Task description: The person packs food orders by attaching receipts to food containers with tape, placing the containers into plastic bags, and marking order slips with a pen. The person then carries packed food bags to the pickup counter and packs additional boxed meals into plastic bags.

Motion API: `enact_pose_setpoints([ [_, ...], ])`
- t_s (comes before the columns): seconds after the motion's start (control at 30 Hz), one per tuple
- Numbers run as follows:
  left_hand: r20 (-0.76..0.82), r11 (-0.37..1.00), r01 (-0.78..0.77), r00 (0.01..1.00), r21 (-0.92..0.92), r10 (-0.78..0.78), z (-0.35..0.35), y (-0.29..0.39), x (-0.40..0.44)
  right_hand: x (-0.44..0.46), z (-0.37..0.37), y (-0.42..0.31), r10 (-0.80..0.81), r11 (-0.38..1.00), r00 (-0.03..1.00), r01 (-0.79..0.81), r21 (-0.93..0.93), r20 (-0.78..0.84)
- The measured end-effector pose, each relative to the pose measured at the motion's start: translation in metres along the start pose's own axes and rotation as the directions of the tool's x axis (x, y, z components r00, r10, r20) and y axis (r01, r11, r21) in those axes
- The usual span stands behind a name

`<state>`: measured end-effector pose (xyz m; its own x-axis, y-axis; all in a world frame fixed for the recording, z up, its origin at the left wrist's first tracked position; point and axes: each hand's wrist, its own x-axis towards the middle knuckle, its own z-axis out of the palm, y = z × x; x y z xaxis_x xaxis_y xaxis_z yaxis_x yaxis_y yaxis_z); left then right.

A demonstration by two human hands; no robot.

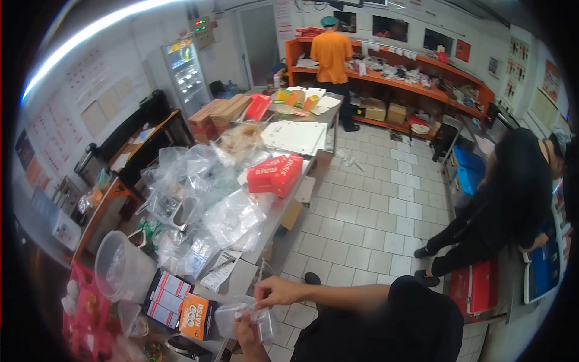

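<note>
A clear plastic bag (267, 326) is in my hands at the near edge of the table. My right hand (275, 292) comes in from the right, its fingers pinched at the upper part of the bag. Below it, my left hand (245, 330) has its fingers closed on the same bag. Filmy plastic spreads on both sides of the left hand, and what the bag holds, if anything, cannot be made out. Just left of the hands stands an orange and black box (196, 317) with printed lettering, beside a dark sheet-covered box (167, 297).
Clear plastic bags (235, 220), red cartons (275, 175) and a paper slip (221, 271) cover the table. A translucent bucket (122, 265) stands left. One person in orange (332, 54) works at the far counter; another in black (506, 187) bends at the right.
</note>
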<state>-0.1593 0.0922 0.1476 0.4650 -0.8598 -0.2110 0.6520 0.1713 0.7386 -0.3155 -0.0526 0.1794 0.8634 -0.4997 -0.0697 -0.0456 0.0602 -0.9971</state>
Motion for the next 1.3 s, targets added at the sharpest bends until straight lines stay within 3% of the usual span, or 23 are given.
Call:
enact_pose_setpoints([
  [0.07,0.092,0.991,0.065,0.994,-0.114,-0.055,-0.004,0.0,0.0,-0.025,-0.037,0.011,-0.173,0.901,0.964,0.073,-0.427,-0.2],
  [0.1,0.092,0.994,0.0,0.996,0.105,-0.009,-0.009,0.004,0.002,-0.038,-0.056,0.007,-0.337,0.725,0.896,0.052,-0.687,-0.289],
  [0.13,0.1,0.945,-0.064,0.994,0.321,0.034,-0.02,0.013,0.003,-0.051,-0.062,0.002,-0.327,0.709,0.879,-0.014,-0.705,-0.346],
  [0.2,0.148,0.696,-0.186,0.982,0.693,0.115,-0.031,0.023,0.003,-0.069,-0.069,-0.008,-0.319,0.672,0.833,-0.138,-0.728,-0.452],
  [0.23,0.158,0.589,-0.246,0.968,0.77,0.197,-0.011,0.02,-0.003,-0.066,-0.059,0.0,-0.292,0.754,0.845,-0.084,-0.652,-0.447],
  [0.3,0.2,0.619,-0.247,0.969,0.745,0.145,0.048,-0.005,-0.019,-0.054,-0.027,0.027,-0.241,0.885,0.875,0.019,-0.465,-0.421],
  [0.4,0.18,0.484,-0.275,0.955,0.831,0.235,0.04,0.005,-0.021,-0.057,-0.052,0.059,-0.384,0.764,0.839,0.053,-0.643,-0.386],
  [0.43,0.157,0.41,-0.271,0.944,0.871,0.291,0.019,0.016,-0.019,-0.076,-0.097,0.03,-0.155,0.842,0.868,-0.134,-0.522,-0.473],
  [0.53,0.144,0.337,-0.287,0.909,0.897,0.392,0.029,-0.001,-0.02,-0.088,-0.147,0.018,-0.357,0.757,0.803,-0.05,-0.651,-0.477],
  [0.6,0.177,0.305,-0.319,0.893,0.897,0.414,0.065,-0.04,-0.017,-0.099,-0.163,0.009,-0.41,0.701,0.848,0.057,-0.711,-0.336],
  [0.63,0.228,0.158,-0.318,0.879,0.935,0.419,0.075,-0.041,-0.017,-0.102,-0.177,0.003,-0.441,0.665,0.858,0.116,-0.738,-0.262],
  [0.73,0.06,0.129,-0.137,0.875,0.982,0.48,0.096,-0.032,-0.016,-0.139,-0.272,-0.009,-0.354,0.788,0.74,-0.094,-0.608,-0.573],
  [0.77,0.064,0.199,-0.189,0.859,0.961,0.508,0.091,-0.052,-0.002,-0.14,-0.276,-0.008,-0.342,0.788,0.746,-0.104,-0.607,-0.572],
  [0.83,0.184,0.067,-0.297,0.737,0.953,0.65,0.102,-0.089,0.026,-0.14,-0.271,-0.006,-0.283,0.895,0.786,0.01,-0.447,-0.55],
  [0.87,0.136,0.096,-0.253,0.759,0.963,0.637,0.107,-0.105,0.031,-0.142,-0.269,-0.009,-0.259,0.933,0.807,0.067,-0.353,-0.531],
  [0.9,0.088,0.123,-0.208,0.778,0.97,0.622,0.116,-0.119,0.035,-0.148,-0.262,-0.018,-0.274,0.875,0.887,0.07,-0.479,-0.372],
  [0.97,-0.046,0.246,-0.117,0.82,0.962,0.57,0.127,-0.12,0.04,-0.134,-0.315,0.063,-0.759,0.423,0.606,0.182,-0.888,-0.238],
  [1.03,-0.153,0.322,-0.008,0.869,0.947,0.47,0.141,-0.115,0.021,-0.163,-0.386,0.046,-0.291,0.801,0.773,-0.126,-0.585,-0.564],
  [1.07,-0.161,0.306,0.028,0.894,0.952,0.418,0.153,-0.12,0.021,-0.154,-0.377,0.052,-0.316,0.86,0.715,-0.063,-0.507,-0.624],
  [1.13,0.148,-0.048,-0.157,0.723,0.986,0.675,0.148,-0.154,0.026,-0.137,-0.347,0.038,-0.253,0.957,0.629,0.052,-0.285,-0.735],
  [1.2,0.457,-0.458,-0.197,0.683,0.867,0.57,0.227,-0.146,0.005,-0.122,-0.296,-0.032,-0.087,0.989,0.584,0.148,0.001,-0.807],
  [1.27,0.483,-0.35,-0.351,0.756,0.869,0.442,0.257,-0.159,-0.001,-0.108,-0.256,-0.034,-0.375,0.906,0.732,0.161,-0.391,-0.569],
  [1.3,0.409,-0.284,-0.305,0.783,0.909,0.469,0.25,-0.161,0.003,-0.102,-0.241,-0.034,-0.488,0.799,0.779,0.218,-0.561,-0.393],
])
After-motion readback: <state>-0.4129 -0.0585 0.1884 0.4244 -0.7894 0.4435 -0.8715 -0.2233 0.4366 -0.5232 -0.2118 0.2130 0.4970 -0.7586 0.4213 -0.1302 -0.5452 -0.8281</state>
